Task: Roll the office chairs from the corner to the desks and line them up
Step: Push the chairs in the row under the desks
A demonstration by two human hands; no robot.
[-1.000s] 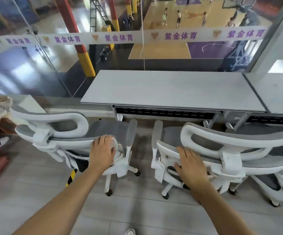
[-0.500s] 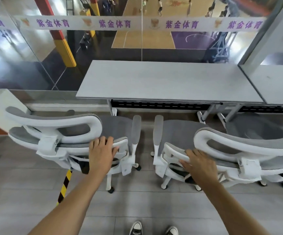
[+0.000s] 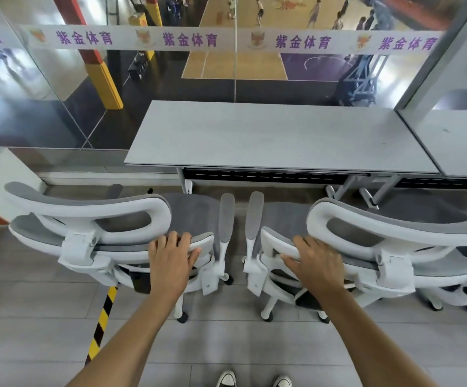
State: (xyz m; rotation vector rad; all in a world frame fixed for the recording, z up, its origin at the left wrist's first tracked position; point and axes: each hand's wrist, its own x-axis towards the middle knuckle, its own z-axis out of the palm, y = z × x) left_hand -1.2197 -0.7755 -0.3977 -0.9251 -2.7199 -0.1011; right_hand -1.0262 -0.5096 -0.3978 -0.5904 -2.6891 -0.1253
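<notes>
Head view: a grey desk (image 3: 277, 135) spans twelve o'clock. Just below stand two white mesh office chairs side by side, left chair (image 3: 101, 233) and right chair (image 3: 394, 241). Left hand (image 3: 171, 261) and right hand (image 3: 316, 263) each curl over a backrest's top edge.

Narrow gap between chair armrests (image 3: 226, 216)
</notes>
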